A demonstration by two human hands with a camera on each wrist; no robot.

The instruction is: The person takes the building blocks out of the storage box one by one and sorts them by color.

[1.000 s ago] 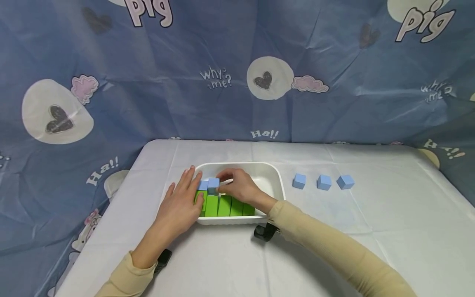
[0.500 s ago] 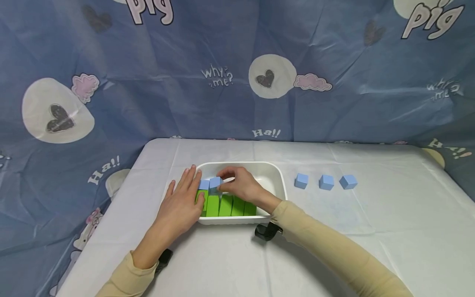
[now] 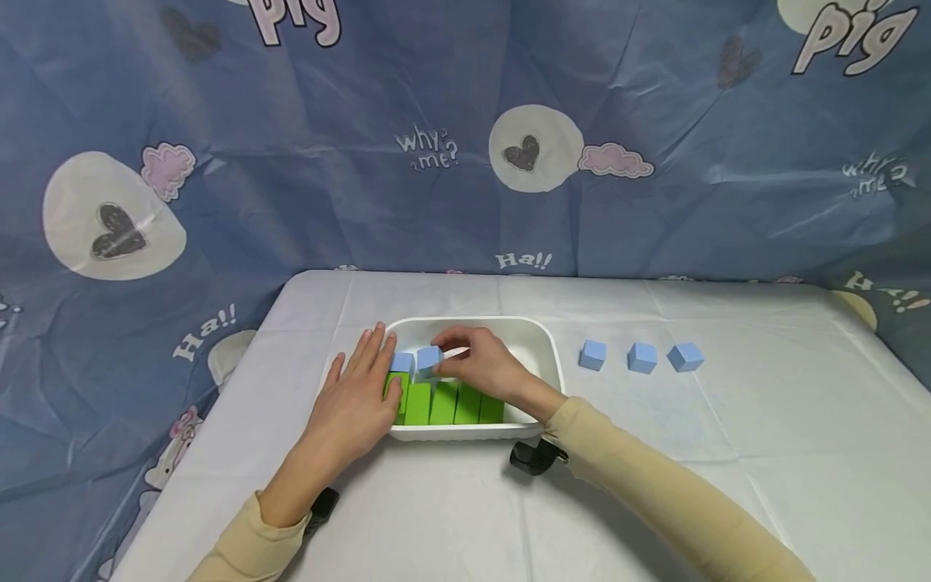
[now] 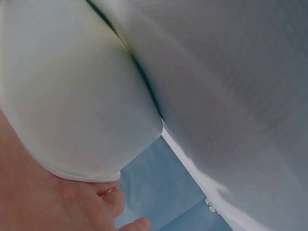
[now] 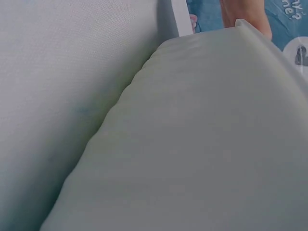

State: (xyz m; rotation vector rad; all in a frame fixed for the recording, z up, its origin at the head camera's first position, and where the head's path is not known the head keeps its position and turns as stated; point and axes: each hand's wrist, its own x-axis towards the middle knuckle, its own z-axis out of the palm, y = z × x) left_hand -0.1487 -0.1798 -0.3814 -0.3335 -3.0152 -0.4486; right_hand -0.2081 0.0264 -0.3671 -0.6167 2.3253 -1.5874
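Note:
A white tray [image 3: 473,433] holds a row of green blocks [image 3: 444,404] along its near side. Behind them, in its left part, sits a blue cube [image 3: 402,363]. My right hand [image 3: 486,365] pinches another blue cube [image 3: 429,360] between thumb and fingertips, just right of the first with a narrow gap. My left hand [image 3: 355,398] rests over the tray's left rim, fingers extended, its thumb at the leftmost green block. The left wrist view shows the tray's outer wall [image 4: 82,96] against that hand. Mostly the tray's side [image 5: 192,130] fills the right wrist view; the right hand is outside it.
Three blue cubes [image 3: 642,358] stand in a loose row on the white-covered table [image 3: 618,501], right of the tray. A blue printed cloth [image 3: 349,202] hangs behind the table. Dark wrist cameras [image 3: 537,457] sit under both wrists, close to the tray's near side.
My right hand has shifted slightly to the right with its blue cube, which tilted on the way. A gap now shows between the two cubes. My left hand stays in place.

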